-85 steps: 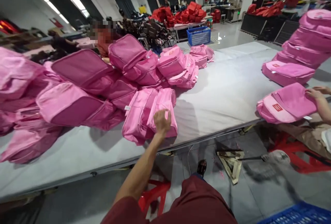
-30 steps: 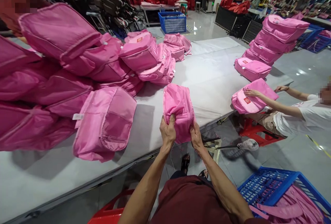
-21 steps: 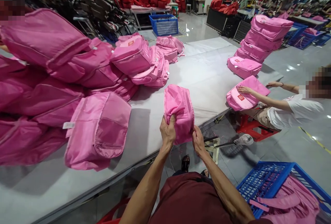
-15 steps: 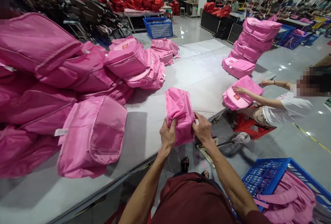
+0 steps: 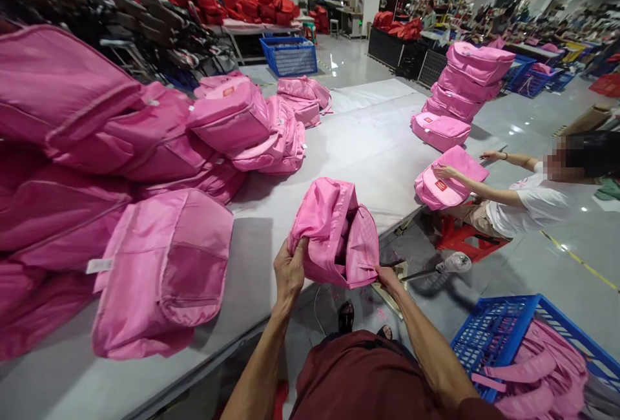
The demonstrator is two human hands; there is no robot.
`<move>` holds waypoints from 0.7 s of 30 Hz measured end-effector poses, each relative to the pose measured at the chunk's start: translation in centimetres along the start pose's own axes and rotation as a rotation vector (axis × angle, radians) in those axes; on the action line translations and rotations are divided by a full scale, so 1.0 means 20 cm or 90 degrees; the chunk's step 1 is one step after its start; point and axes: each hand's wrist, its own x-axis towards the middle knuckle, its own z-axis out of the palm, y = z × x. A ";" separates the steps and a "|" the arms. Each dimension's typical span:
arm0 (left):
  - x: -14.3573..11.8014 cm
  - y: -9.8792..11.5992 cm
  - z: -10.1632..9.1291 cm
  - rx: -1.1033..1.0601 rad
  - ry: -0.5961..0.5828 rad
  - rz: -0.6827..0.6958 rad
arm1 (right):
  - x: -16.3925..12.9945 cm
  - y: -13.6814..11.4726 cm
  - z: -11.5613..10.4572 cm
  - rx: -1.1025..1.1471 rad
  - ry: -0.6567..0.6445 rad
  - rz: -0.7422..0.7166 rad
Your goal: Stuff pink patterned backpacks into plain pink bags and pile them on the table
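A pink backpack [image 5: 320, 220] is held at the table's front edge, its zipped side gaping open so the dark inside shows. My left hand [image 5: 290, 268] grips the bag's left side, thumb on top of the cloth. Pinched between the fingers of my right hand [image 5: 387, 276] is the lower corner of the opened flap [image 5: 364, 245]. To the left, another pink backpack [image 5: 194, 265] with a white tag lies on the white table [image 5: 252, 265], in front of a large heap of pink bags [image 5: 77, 181].
A co-worker [image 5: 527, 200] sits at the right with both hands at a pink bag [image 5: 450, 178]. Beyond stands a stack of pink bags [image 5: 467, 90]. A blue crate [image 5: 508, 329] holding pink pieces is at the lower right; another blue crate [image 5: 289, 55] stands behind the table.
The held backpack has turned and its side has come open. My right hand has drawn the flap right and down; my left hand has shifted left. The view has shifted slightly.
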 end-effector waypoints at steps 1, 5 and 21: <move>0.02 0.02 0.01 -0.017 -0.027 -0.007 | 0.02 -0.01 -0.05 -0.013 0.016 0.000; 0.06 0.12 0.06 -0.062 -0.175 -0.027 | 0.01 -0.12 -0.35 -0.037 0.244 -0.249; -0.16 0.27 1.05 -0.013 -0.879 0.207 | -0.78 0.28 -0.79 -0.213 0.719 -0.498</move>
